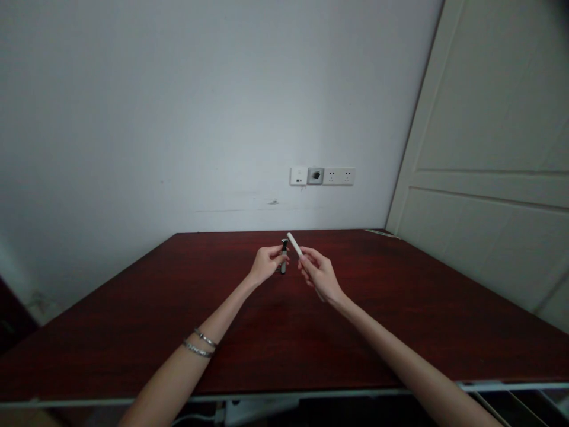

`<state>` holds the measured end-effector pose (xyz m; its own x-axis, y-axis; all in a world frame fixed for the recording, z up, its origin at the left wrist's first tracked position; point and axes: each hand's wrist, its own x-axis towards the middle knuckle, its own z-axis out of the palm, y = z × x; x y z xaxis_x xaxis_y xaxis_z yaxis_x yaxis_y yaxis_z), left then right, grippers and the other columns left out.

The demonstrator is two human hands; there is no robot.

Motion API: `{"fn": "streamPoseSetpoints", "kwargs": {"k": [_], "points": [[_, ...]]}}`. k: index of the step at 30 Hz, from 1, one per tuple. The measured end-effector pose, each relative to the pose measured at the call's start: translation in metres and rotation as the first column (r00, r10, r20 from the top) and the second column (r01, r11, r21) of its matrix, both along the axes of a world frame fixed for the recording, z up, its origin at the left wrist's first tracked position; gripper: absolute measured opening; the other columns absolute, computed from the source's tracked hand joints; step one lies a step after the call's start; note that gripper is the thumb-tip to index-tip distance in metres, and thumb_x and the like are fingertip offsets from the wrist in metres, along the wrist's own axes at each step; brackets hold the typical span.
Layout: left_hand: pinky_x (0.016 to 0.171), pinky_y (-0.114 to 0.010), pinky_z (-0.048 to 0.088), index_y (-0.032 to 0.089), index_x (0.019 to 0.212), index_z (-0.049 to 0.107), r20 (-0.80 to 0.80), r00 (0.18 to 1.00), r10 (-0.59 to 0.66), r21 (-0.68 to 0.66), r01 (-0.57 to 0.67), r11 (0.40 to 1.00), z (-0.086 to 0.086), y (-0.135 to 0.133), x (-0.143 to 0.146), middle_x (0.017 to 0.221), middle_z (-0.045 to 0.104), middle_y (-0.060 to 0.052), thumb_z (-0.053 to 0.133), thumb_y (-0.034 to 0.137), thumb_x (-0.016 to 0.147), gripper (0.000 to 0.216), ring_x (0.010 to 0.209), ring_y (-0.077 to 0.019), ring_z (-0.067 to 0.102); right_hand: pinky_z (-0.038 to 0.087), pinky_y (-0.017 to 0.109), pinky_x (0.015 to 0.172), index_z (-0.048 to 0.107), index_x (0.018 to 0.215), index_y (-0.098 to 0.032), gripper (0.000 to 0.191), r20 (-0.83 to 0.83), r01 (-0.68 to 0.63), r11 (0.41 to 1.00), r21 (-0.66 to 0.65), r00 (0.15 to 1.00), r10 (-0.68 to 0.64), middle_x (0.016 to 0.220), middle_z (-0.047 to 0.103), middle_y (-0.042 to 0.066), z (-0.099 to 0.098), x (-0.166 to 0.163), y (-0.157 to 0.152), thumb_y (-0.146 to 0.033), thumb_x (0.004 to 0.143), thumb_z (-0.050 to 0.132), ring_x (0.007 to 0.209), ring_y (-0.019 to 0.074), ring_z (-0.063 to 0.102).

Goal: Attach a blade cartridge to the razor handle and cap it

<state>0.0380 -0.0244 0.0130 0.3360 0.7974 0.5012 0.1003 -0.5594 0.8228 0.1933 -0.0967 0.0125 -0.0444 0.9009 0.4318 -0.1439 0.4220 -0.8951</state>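
Both my arms reach out over a dark red wooden table [400, 308]. My left hand [265, 264] pinches a small upright object with a black top and silvery body [283, 256], held just above the tabletop. My right hand [319, 275] is closed round a slim white stick-like piece [294, 244] that points up and to the left, its tip close to the small object. The two hands are a few centimetres apart. Two silver bangles [201, 344] sit on my left forearm.
A white wall stands behind the table, with a row of wall sockets [322, 176]. A cream panelled door [489, 178] is at the right. The table's front edge runs along the bottom of the view.
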Motion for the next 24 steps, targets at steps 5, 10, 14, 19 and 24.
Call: {"fn": "streamPoseSetpoints", "kwargs": {"k": [5, 10, 14, 19, 24], "points": [[0.054, -0.023, 0.047, 0.009, 0.085, 0.068, 0.0, 1.0, 0.02, -0.001, -0.02, 1.0, -0.001, 0.002, -0.001, 0.069, 0.067, -0.005, 0.062, 0.023, 0.07, 0.021, 0.057, -0.0145, 0.06, 0.022, 0.013, 0.03, 0.055, 0.1, -0.019, 0.032, -0.066, -0.041, 0.997, -0.066, 0.997, 0.037, 0.063, 0.045, -0.005, -0.006, -0.007, -0.005, -0.042, 0.077, 0.057, 0.04, 0.0027, 0.032], [0.051, -0.023, 0.046, 0.009, 0.087, 0.067, 0.029, 1.0, 0.008, -0.045, -0.007, 0.999, 0.0, 0.0, 0.001, 0.068, 0.066, -0.005, 0.064, 0.025, 0.068, 0.024, 0.055, -0.0135, 0.059, 0.02, 0.014, 0.03, 0.054, 0.099, -0.019, 0.033, -0.119, -0.06, 0.997, -0.038, 0.991, 0.056, 0.062, 0.045, -0.006, -0.001, -0.011, -0.004, -0.043, 0.075, 0.059, 0.038, 0.0021, 0.03], [0.05, -0.022, 0.046, 0.009, 0.084, 0.067, 0.065, 0.998, 0.009, -0.078, -0.004, 0.997, 0.003, -0.001, 0.002, 0.069, 0.066, -0.005, 0.066, 0.028, 0.066, 0.026, 0.056, -0.0138, 0.059, 0.022, 0.014, 0.031, 0.054, 0.097, -0.019, 0.031, -0.1, -0.084, 0.994, -0.066, 0.992, 0.078, 0.062, 0.044, -0.006, -0.01, -0.015, -0.007, -0.043, 0.077, 0.057, 0.038, 0.0023, 0.031], [0.05, -0.022, 0.044, 0.009, 0.081, 0.067, 0.042, 0.999, 0.0, -0.079, 0.003, 0.997, 0.002, 0.001, 0.001, 0.066, 0.065, -0.005, 0.067, 0.03, 0.066, 0.026, 0.054, -0.0132, 0.057, 0.021, 0.014, 0.031, 0.055, 0.098, -0.019, 0.031, -0.104, -0.08, 0.996, -0.043, 0.992, 0.075, 0.062, 0.044, -0.006, -0.008, -0.019, -0.008, -0.042, 0.078, 0.056, 0.038, 0.002, 0.03], [0.052, -0.023, 0.044, 0.01, 0.079, 0.067, 0.026, 1.0, 0.009, -0.031, -0.009, 0.999, -0.002, 0.004, 0.001, 0.065, 0.065, -0.004, 0.065, 0.029, 0.068, 0.022, 0.056, -0.0134, 0.057, 0.021, 0.014, 0.031, 0.054, 0.098, -0.018, 0.031, -0.101, -0.087, 0.995, -0.043, 0.992, 0.082, 0.061, 0.043, -0.006, -0.009, -0.024, -0.006, -0.042, 0.078, 0.055, 0.038, 0.0023, 0.03]]}}
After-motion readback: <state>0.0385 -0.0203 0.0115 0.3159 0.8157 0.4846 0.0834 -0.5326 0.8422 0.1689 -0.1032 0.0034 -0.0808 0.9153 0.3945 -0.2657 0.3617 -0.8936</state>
